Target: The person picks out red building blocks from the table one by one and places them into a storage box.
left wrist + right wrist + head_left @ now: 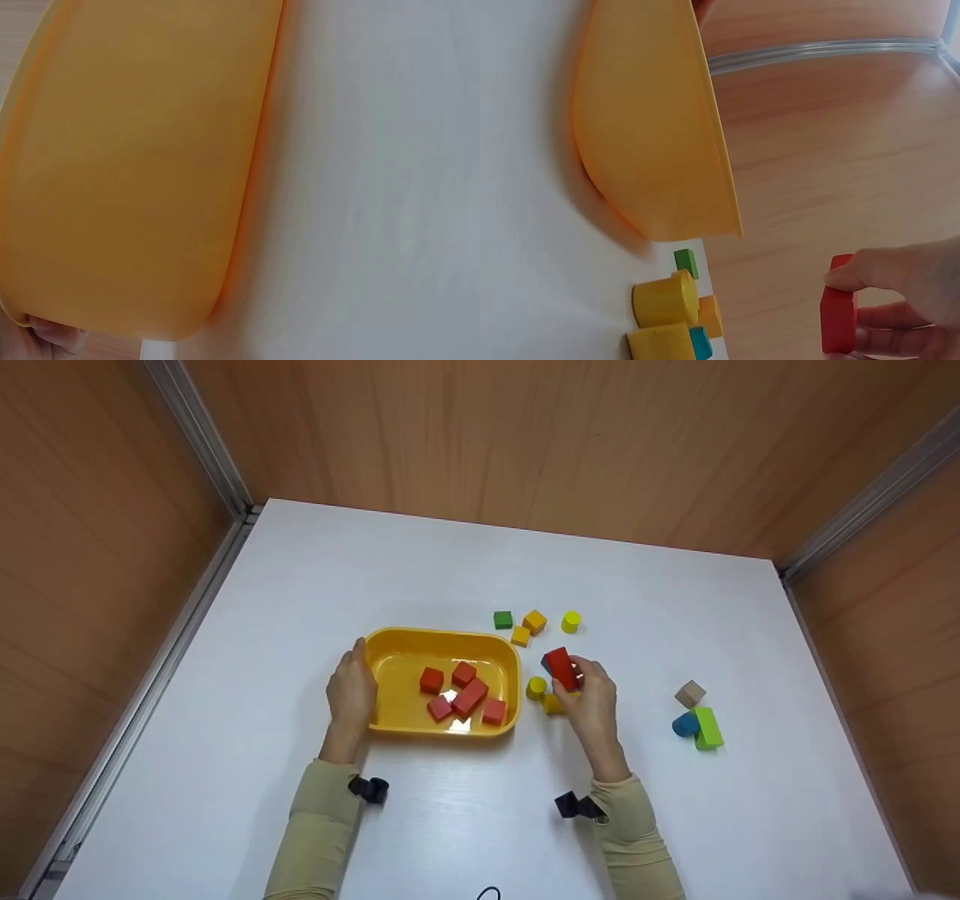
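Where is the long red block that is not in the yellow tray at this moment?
In the head view, the long red block is held in the right hand, just right of the yellow tray and above a yellow cylinder on the white table.

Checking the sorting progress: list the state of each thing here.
yellow tray: upright on the table, holds five red blocks
red block: lifted, pinched by the right hand
left hand: gripping the tray's left rim
loose blocks: lying on the table

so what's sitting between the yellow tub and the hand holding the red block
A yellow cylinder stands on the table between the tub and the right hand gripping the red block; the head view shows it.
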Action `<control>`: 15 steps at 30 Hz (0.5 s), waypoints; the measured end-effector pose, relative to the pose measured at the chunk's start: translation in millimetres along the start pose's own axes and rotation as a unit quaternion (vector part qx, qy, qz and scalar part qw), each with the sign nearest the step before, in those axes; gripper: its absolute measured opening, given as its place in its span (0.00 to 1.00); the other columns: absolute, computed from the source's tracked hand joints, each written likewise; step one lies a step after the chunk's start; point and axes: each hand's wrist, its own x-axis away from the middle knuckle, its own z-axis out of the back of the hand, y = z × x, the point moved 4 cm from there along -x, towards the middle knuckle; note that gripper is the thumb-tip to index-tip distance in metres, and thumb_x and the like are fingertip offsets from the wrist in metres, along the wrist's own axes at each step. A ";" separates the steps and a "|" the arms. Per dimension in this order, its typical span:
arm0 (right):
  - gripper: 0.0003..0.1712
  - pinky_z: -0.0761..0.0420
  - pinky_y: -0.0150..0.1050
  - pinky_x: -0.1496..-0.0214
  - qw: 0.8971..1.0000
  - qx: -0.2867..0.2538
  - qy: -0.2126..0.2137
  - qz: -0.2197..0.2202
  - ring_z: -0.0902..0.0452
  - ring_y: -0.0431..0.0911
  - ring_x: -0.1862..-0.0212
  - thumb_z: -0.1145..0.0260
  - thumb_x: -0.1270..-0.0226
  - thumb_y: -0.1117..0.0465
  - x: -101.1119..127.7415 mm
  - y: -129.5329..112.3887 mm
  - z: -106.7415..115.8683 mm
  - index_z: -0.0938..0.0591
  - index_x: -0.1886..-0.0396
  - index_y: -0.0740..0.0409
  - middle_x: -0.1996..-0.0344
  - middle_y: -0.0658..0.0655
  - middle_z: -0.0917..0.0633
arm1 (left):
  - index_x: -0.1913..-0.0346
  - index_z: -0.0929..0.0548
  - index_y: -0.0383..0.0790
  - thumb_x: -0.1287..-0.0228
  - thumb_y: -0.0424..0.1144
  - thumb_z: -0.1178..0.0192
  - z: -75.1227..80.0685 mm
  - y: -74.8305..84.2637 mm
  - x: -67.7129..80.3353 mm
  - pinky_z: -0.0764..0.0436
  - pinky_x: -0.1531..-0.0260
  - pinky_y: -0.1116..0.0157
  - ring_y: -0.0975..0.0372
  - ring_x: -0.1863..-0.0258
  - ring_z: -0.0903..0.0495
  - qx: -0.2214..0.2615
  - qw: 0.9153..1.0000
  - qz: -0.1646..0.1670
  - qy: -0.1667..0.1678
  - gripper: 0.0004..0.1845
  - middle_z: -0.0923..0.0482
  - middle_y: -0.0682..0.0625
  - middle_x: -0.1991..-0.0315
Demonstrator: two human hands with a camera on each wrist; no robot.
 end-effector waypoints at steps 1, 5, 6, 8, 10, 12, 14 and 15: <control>0.25 0.22 0.39 0.60 1.000 -0.002 0.005 0.011 0.27 0.49 0.64 0.31 0.51 0.64 0.7 -3.3 -1.4 0.24 0.51 0.65 0.62 0.60 0.22 | 0.41 0.35 0.28 0.37 0.25 0.55 0.3 -0.1 0.2 0.23 0.67 0.53 0.46 0.66 0.22 0.001 1.000 -0.002 0.002 0.20 0.25 0.34 0.61; 0.23 0.21 0.39 0.63 0.999 -0.016 0.013 0.049 0.26 0.49 0.66 0.31 0.52 0.64 3.8 -15.6 -6.7 0.23 0.54 0.67 0.65 0.60 0.22 | 0.41 0.34 0.27 0.38 0.25 0.55 0.9 0.7 1.6 0.22 0.69 0.53 0.45 0.66 0.22 0.009 1.000 -0.011 0.006 0.20 0.25 0.33 0.61; 0.23 0.21 0.40 0.63 0.998 -0.020 0.012 0.055 0.26 0.49 0.66 0.31 0.53 0.65 4.4 -18.3 -8.2 0.23 0.54 0.67 0.65 0.60 0.22 | 0.41 0.34 0.27 0.38 0.25 0.55 0.8 1.0 1.8 0.22 0.70 0.53 0.45 0.66 0.22 0.011 1.000 -0.012 0.007 0.21 0.25 0.33 0.61; 0.24 0.21 0.39 0.62 0.998 -0.020 0.007 0.061 0.26 0.48 0.66 0.31 0.52 0.64 5.6 -23.2 -11.7 0.23 0.54 0.67 0.64 0.60 0.22 | 0.41 0.35 0.27 0.38 0.25 0.55 0.5 1.6 1.8 0.22 0.68 0.53 0.45 0.65 0.22 0.012 1.000 -0.010 0.005 0.21 0.25 0.33 0.60; 0.24 0.21 0.39 0.62 0.998 -0.023 0.002 0.066 0.26 0.48 0.66 0.30 0.53 0.65 6.9 -27.6 -15.7 0.23 0.54 0.67 0.64 0.60 0.22 | 0.41 0.35 0.27 0.38 0.25 0.55 0.3 2.2 1.6 0.23 0.66 0.53 0.46 0.64 0.23 0.012 1.000 -0.006 0.001 0.21 0.26 0.33 0.60; 0.24 0.21 0.39 0.63 0.997 -0.021 -0.005 0.069 0.26 0.48 0.66 0.30 0.53 0.65 8.5 -32.0 -20.1 0.23 0.54 0.66 0.64 0.59 0.22 | 0.41 0.35 0.28 0.38 0.25 0.55 0.4 2.8 1.3 0.23 0.65 0.53 0.46 0.63 0.23 0.012 1.000 -0.003 -0.003 0.21 0.26 0.33 0.59; 0.24 0.21 0.39 0.63 0.998 -0.019 -0.015 0.065 0.27 0.47 0.66 0.30 0.53 0.65 10.0 -36.1 -25.0 0.23 0.53 0.65 0.63 0.59 0.22 | 0.41 0.35 0.28 0.37 0.25 0.55 0.7 3.4 0.9 0.23 0.64 0.52 0.46 0.63 0.23 0.011 1.000 -0.002 -0.004 0.21 0.26 0.33 0.59; 0.24 0.21 0.38 0.63 0.998 -0.019 -0.021 0.062 0.27 0.47 0.66 0.30 0.53 0.65 10.7 -38.1 -27.5 0.23 0.53 0.65 0.63 0.59 0.22 | 0.41 0.35 0.28 0.37 0.25 0.55 0.9 3.7 0.8 0.23 0.64 0.52 0.45 0.63 0.23 0.011 1.000 -0.002 -0.003 0.21 0.26 0.33 0.59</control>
